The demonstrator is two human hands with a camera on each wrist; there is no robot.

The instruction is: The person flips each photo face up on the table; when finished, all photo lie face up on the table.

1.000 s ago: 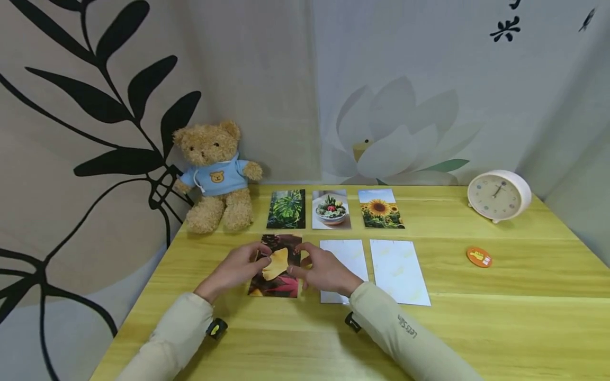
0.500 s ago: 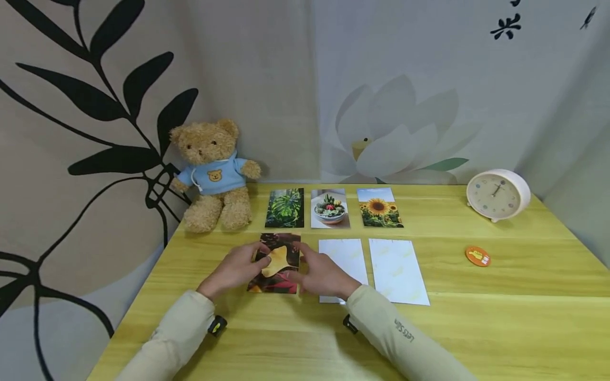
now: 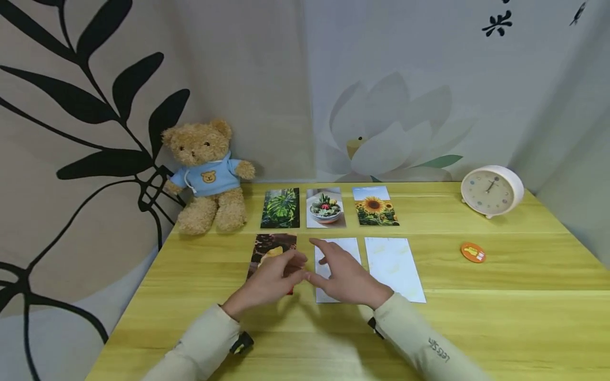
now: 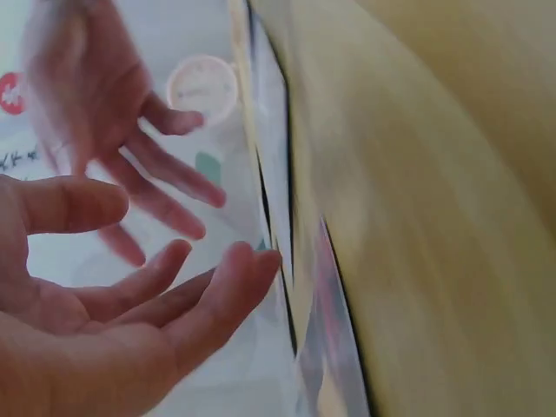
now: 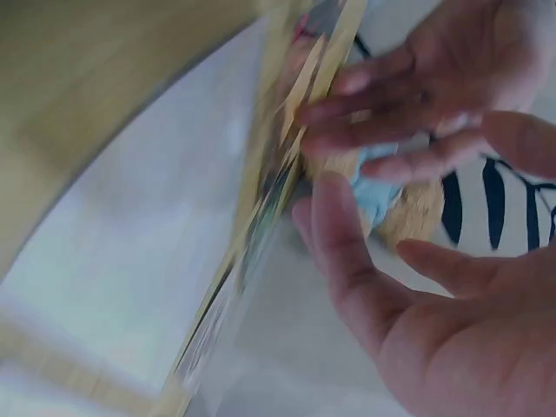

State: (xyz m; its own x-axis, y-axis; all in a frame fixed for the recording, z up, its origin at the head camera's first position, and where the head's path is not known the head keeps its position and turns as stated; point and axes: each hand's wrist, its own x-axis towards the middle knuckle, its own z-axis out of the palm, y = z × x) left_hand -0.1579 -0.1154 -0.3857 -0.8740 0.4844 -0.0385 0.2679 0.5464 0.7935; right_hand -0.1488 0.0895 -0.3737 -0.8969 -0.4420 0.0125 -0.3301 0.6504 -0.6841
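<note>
My left hand (image 3: 272,276) hovers over the lower right of a photo card with a yellow leaf (image 3: 276,242), covering part of it. Its fingers are loosely bent and hold nothing, as the left wrist view also shows. Over a white card (image 3: 350,248) in the middle of the front row is my right hand (image 3: 347,278), its fingers spread and empty. The two hands' thumbs come close together in the head view. Farther right in that row lies a second white card (image 3: 394,267), pale side up.
Behind lies a row of picture cards: green leaves (image 3: 280,208), a cactus bowl (image 3: 326,208) and sunflowers (image 3: 375,206). A teddy bear (image 3: 208,177) sits at the back left. On the right are a round clock (image 3: 491,191) and an orange disc (image 3: 473,252).
Both hands have left the leaf card's sides and moved right, the left one now over its lower right part. The card stays on the table. The head view has shifted slightly.
</note>
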